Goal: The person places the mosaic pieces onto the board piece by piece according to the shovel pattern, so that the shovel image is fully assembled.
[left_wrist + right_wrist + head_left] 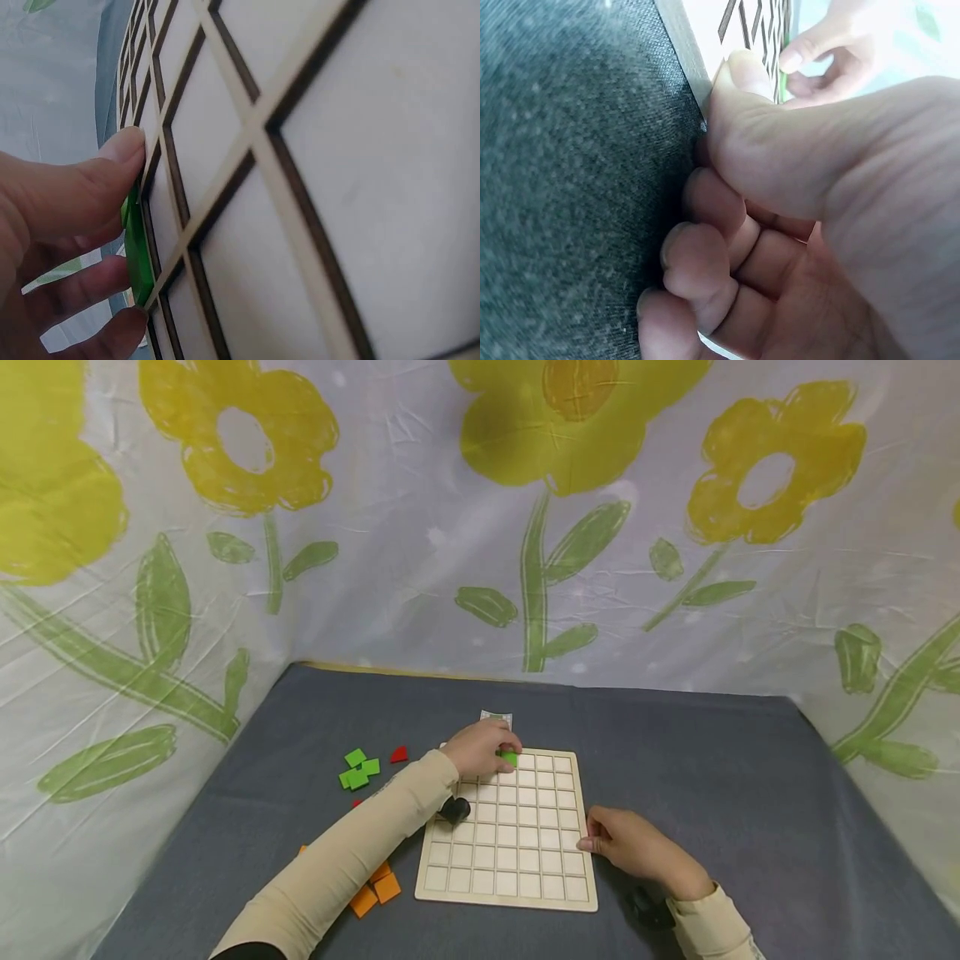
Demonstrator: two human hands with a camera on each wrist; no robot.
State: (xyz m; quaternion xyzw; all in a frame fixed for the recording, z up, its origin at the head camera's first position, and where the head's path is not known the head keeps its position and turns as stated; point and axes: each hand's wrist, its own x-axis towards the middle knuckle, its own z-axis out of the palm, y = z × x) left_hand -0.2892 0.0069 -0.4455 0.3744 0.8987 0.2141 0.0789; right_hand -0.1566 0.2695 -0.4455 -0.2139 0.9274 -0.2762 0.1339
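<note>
A light wooden grid board with rows of square cells lies on the table. Over its far rows reaches my left hand, pinching a green square tile between thumb and fingers. In the left wrist view the tile stands tilted at the grid's ribs, partly covered by the fingers. My right hand grips the board's right edge, thumb on top of the rim and the other fingers curled low beside it.
Left of the board lie several green tiles and a red piece. Orange tiles sit nearer, partly under the left sleeve. A small printed card lies beyond the board's far edge. A flowered curtain surrounds the dark-clothed table.
</note>
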